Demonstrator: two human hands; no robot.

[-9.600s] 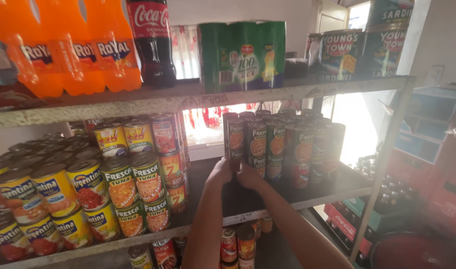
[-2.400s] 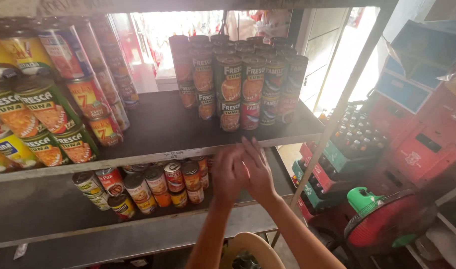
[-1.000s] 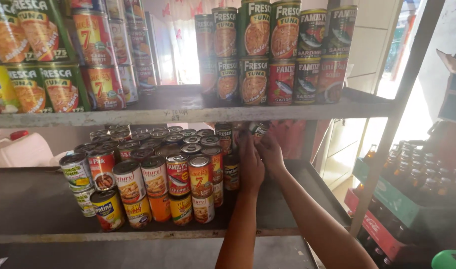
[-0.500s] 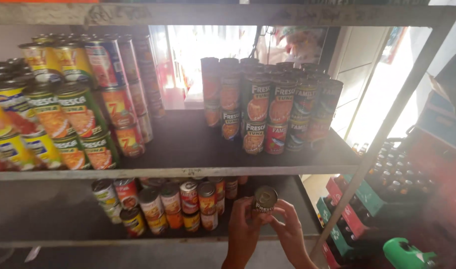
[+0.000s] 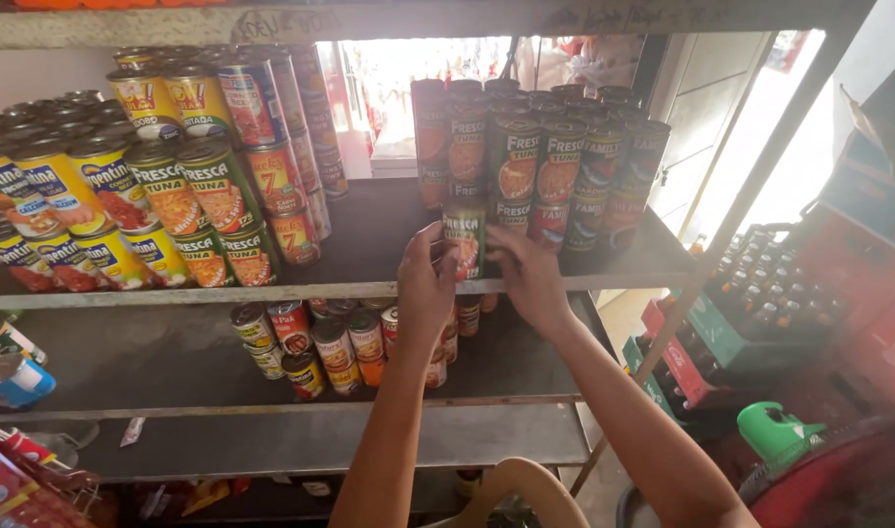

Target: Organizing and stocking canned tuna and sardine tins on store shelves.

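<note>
Both hands grasp one green-labelled can (image 5: 464, 240) between them — the left hand (image 5: 425, 284) on its left side, the right hand (image 5: 526, 276) on its right — at the front of the middle shelf (image 5: 369, 289), just before the block of stacked green and red cans (image 5: 536, 156). My worry is the stack behind: a nudge from the knuckles could tip those tall columns, and the can sits close to the shelf's edge. To the left stand yellow and green cans (image 5: 125, 196) in leaning rows; below, smaller red and orange tins (image 5: 330, 342) crowd the lower shelf. Green and red bottle crates (image 5: 760, 323) sit at right.
</note>
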